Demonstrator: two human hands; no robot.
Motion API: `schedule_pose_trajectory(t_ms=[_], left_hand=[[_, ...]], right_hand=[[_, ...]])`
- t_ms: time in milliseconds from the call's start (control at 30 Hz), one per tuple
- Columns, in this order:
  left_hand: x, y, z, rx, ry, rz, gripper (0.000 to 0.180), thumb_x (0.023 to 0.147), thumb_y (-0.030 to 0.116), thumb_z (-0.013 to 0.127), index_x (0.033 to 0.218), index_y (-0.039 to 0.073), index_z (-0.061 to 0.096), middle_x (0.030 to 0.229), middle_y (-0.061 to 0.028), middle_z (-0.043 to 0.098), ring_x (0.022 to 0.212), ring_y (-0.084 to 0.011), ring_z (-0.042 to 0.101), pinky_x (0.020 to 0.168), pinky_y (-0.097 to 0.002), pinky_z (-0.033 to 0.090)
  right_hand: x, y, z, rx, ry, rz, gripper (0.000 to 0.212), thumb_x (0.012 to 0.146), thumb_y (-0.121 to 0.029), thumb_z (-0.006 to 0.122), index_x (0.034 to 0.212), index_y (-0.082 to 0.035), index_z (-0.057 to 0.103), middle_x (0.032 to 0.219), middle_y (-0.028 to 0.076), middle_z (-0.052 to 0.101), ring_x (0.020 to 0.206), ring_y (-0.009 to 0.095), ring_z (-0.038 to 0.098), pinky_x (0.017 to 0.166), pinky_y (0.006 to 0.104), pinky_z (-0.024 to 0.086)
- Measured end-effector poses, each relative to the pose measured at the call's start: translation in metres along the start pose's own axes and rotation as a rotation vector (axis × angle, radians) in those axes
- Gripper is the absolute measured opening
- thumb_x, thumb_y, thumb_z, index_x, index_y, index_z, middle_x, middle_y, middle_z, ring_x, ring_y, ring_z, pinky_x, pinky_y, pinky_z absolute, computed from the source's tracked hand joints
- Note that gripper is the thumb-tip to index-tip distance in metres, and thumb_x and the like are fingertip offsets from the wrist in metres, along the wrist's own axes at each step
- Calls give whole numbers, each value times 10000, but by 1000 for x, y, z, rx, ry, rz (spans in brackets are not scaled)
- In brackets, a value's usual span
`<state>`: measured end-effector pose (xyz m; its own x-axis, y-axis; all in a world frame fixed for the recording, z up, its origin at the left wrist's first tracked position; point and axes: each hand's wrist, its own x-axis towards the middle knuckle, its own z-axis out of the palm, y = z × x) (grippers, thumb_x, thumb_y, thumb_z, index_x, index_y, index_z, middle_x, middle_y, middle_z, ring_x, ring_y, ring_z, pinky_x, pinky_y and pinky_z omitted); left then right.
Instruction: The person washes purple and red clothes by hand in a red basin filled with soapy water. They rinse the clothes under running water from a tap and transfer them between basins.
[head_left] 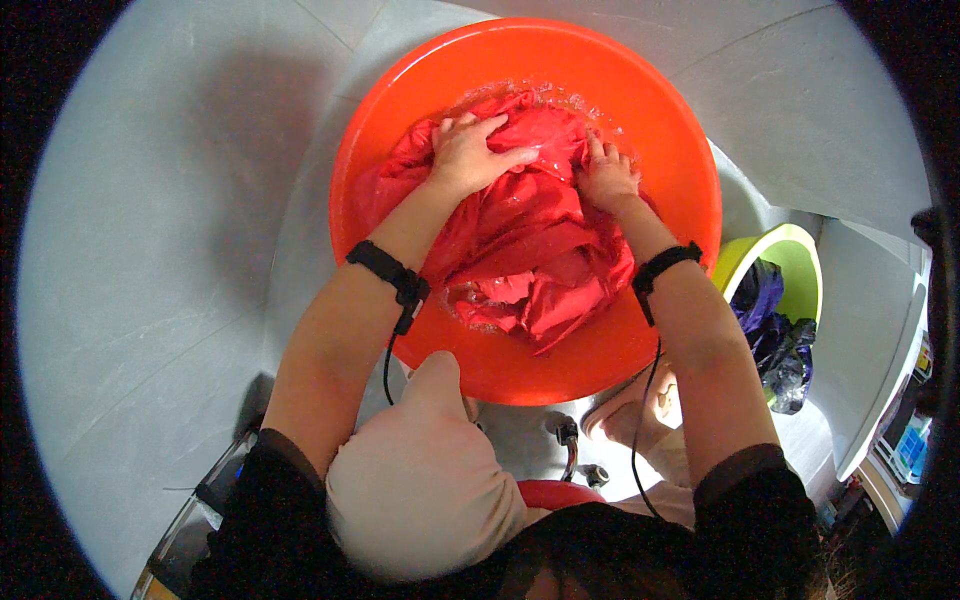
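Observation:
A large orange-red basin (520,385) stands in front of me with soapy water in it. Wet red cloth (530,240) lies bunched across its middle, with bubbles along its far edge. My left hand (470,155) rests on the cloth's upper left part, thumb stretched toward the right and fingers apart. On the right side of the cloth, my right hand (608,178) presses down with its fingers spread forward. Neither hand shows cloth gripped in it. Whether the fabric is one piece or more cannot be told.
To the right of the basin stands a yellow-green bucket (808,262) with a dark plastic bag (775,320) hanging in it. Pipe fittings (568,435) sit on the floor below the basin, near my feet. Grey tiled walls (150,200) close in around. Black straps with cables circle both forearms.

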<state>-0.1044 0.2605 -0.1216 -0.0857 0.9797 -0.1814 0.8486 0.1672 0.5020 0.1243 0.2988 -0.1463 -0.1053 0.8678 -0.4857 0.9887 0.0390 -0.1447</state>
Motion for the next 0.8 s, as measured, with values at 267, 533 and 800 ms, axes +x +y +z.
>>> schedule_pose_trajectory(t_ms=[267, 533, 800], left_hand=[[5, 5, -2, -35, 192, 56, 292, 838, 383, 682, 1030, 164, 700, 1087, -128, 650, 1040, -316, 577, 946, -403, 424], [-27, 33, -25, -1040, 195, 57, 282, 995, 269, 503, 980, 5, 603, 911, -23, 620, 874, -93, 530, 845, -257, 436], [-37, 81, -41, -1354, 286, -133, 495, 1007, 398, 442, 824, -31, 608, 740, -27, 594, 697, -113, 482, 683, -315, 441]], right_hand=[[21, 28, -1, 967, 47, 12, 609, 799, -447, 695, 1236, -50, 547, 1202, 140, 598, 1130, 258, 564, 1013, 330, 392], [-31, 12, -36, 1531, 338, -252, 127, 865, -140, 564, 937, -36, 547, 1117, 113, 604, 968, 201, 541, 928, 293, 411], [-122, -81, -73, 541, 748, -493, 448, 832, -424, 644, 1024, -20, 632, 955, 210, 631, 910, 386, 604, 813, 457, 483]])
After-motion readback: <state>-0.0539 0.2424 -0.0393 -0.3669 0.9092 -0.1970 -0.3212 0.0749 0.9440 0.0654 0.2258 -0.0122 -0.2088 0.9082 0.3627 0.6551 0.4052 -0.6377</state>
